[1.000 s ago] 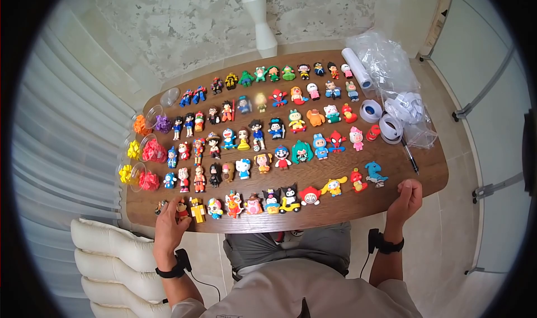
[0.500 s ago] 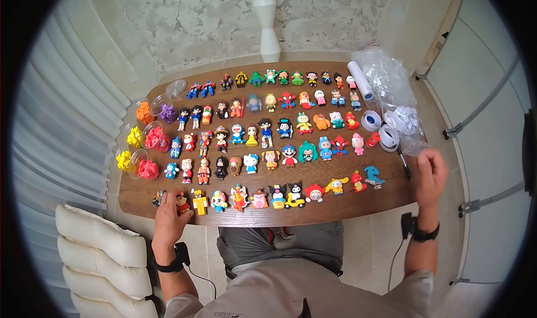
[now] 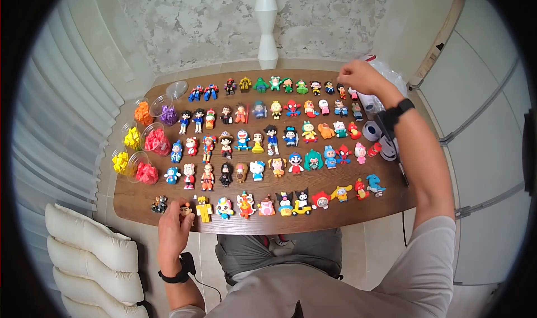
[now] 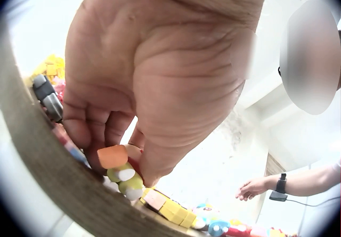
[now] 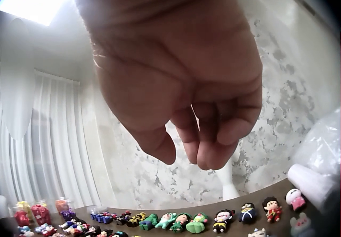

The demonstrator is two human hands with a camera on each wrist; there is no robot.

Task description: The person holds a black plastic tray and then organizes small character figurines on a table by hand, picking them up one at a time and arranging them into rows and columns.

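Rows of small coloured figures cover the wooden table (image 3: 347, 216). At the front left edge my left hand (image 3: 173, 228) pinches a small figure (image 3: 186, 210) between thumb and fingers. In the left wrist view, that figure's orange block and greenish, white-tipped parts (image 4: 125, 179) show below the left hand (image 4: 154, 82); the fingers hide the rest. A yellow blocky figure (image 3: 204, 209) stands out just to its right. My right hand (image 3: 363, 77) hovers over the back right corner, near the end of the back row. In the right wrist view, the right hand (image 5: 184, 88) has loosely bent fingers, holding nothing.
Clear cups with orange (image 3: 143, 112), purple, yellow and red pieces stand at the table's left. At the right lie tape rolls (image 3: 371, 131), a white roll (image 3: 369, 105), a pen and clear plastic bags (image 3: 389, 71). A dark figure (image 3: 159, 204) lies left of my left hand.
My right hand has moved from the front right edge to the back right, the arm now reaching over the table's right side. The left hand stays at the front left figure, which shows more now.
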